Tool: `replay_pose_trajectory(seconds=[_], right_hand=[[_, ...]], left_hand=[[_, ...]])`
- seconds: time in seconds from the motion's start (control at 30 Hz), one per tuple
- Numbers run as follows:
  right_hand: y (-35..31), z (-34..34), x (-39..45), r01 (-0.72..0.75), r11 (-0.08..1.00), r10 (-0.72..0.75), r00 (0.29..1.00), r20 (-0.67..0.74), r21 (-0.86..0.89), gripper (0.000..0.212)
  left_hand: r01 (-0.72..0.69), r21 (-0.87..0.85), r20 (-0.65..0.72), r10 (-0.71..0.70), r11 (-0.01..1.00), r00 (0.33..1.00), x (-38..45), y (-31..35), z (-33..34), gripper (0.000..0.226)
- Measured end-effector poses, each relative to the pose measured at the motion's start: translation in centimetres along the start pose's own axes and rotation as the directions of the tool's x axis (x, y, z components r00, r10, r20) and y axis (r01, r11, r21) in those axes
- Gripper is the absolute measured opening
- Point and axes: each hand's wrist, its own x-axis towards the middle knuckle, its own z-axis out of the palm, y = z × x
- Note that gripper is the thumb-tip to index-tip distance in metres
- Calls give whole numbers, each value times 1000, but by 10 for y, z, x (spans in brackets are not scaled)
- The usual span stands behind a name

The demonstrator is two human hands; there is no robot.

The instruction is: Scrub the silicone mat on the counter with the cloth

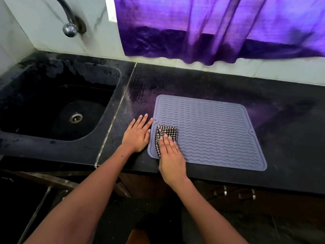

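Note:
A grey-lilac silicone mat (211, 131) with wavy ridges lies flat on the black counter (290, 138). A black-and-white checked cloth (165, 133) is bunched on the mat's near left corner. My right hand (171, 155) presses flat on the cloth, fingers together over it. My left hand (138, 134) rests palm down on the counter just left of the mat, fingers spread, its fingertips touching the mat's left edge.
A black sink (52, 106) with a metal drain (76, 118) sits to the left, under a chrome tap (70, 29). A purple curtain (219, 29) hangs over the back wall. The counter's front edge runs just below my hands.

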Motion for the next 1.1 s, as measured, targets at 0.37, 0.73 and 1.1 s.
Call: replay_pose_trajectory(seconds=[0.37,0.73,1.1], right_hand=[[1,-45,33,-229,780,282,959,0,582,47],[-15,6,2,59,998,-57,997,52,-38,72],[-8,-39,48,-155,885,231,965,-124,439,56]], left_hand=[[12,-4,-10,-12,1000,1000,1,-1,1,75],[7,-16,1,-7,1000,1000,0,0,-2,77],[18,-45,1,-18,999,1000,0,0,-5,77]])
